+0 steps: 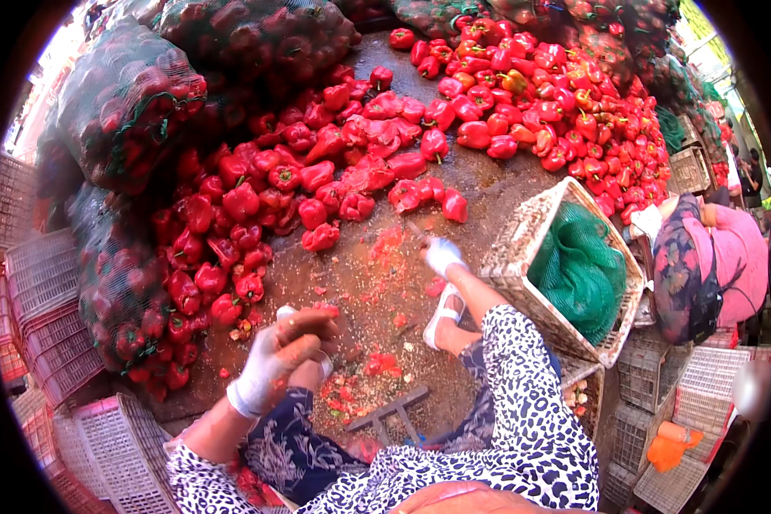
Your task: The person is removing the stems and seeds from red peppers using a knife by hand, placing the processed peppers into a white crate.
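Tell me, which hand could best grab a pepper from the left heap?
Probably the left hand: its fingers look open, near the pepper heap; the right hand seems busy with a thin tool.

The left fisheye camera on my head is looking steeply down and ahead, catching my patterned top (531,385) along the lower edge and, from close by, my left hand (274,364) and right hand (443,255) over the brown floor (488,190). Farther out, it is facing the red peppers (565,107) and, toward the upper rim, the netted sacks (124,98), while its wide lens is bending the stacked crates (53,274) at the left side and leaving the corners black.
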Available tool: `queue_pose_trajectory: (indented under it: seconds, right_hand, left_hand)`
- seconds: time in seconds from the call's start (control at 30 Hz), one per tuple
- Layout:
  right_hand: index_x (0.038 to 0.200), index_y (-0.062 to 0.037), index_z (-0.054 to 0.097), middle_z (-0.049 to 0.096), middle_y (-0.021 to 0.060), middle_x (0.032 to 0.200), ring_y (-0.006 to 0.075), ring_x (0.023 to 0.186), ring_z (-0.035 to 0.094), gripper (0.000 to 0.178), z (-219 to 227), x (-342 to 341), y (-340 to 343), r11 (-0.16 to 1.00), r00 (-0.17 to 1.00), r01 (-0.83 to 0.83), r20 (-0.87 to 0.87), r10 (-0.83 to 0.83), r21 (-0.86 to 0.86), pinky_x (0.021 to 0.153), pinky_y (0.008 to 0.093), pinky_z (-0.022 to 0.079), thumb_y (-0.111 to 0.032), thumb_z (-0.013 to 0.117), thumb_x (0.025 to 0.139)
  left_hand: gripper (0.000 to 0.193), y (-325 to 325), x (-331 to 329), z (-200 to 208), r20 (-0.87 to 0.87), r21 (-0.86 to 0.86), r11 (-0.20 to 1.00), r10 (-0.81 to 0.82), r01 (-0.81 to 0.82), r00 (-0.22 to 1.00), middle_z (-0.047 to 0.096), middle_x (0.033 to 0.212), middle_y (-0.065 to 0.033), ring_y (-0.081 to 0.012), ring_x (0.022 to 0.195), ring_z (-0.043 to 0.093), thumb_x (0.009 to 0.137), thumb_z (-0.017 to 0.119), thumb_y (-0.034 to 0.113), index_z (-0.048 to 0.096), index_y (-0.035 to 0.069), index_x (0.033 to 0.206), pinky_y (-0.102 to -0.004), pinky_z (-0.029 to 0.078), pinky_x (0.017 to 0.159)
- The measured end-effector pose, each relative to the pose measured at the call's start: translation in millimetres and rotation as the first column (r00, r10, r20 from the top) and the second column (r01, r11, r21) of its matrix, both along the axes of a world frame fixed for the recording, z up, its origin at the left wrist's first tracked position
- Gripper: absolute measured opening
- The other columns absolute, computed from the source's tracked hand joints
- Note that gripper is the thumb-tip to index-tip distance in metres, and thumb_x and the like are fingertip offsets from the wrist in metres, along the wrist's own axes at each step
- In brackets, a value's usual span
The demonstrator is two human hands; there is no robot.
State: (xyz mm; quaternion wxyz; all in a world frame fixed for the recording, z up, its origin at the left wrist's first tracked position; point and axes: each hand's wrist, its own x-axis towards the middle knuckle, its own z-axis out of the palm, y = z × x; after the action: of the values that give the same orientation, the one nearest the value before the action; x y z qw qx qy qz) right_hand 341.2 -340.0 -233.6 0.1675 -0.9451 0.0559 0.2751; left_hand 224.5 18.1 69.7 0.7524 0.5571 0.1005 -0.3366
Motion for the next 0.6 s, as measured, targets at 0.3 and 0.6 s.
queue_pose_trajectory:
  seconds: [0.3,0.6]
  right_hand:
    - [0.105,-0.0175,0.069,0.066,0.0138,0.111,0.0336,0.105,0.062,0.031,-9,202,-70,0.964,0.953,0.247,0.200,-0.225,-0.093,0.089,0.0418,0.048,-0.035,0.056,0.083]
    - [0.117,-0.0122,0.063,0.064,0.0174,0.116,0.0327,0.111,0.060,0.049,-33,325,-124,0.876,0.845,0.479,0.245,-0.476,0.051,0.094,0.0418,0.047,-0.045,0.059,0.081]
  left_hand:
    - [0.038,34,166,-182,0.201,0.387,0.916,0.031,-0.108,0.979,0.061,0.103,-0.0038,-0.0101,0.086,0.057,0.091,0.056,0.015,0.053,-0.001,0.126,-0.0231,0.046,0.073]
    - [0.034,18,324,-268,0.480,0.721,0.667,-0.283,-0.189,0.830,0.064,0.111,-0.0139,-0.0245,0.100,0.063,0.086,0.062,0.014,0.060,0.003,0.118,-0.0336,0.050,0.086]
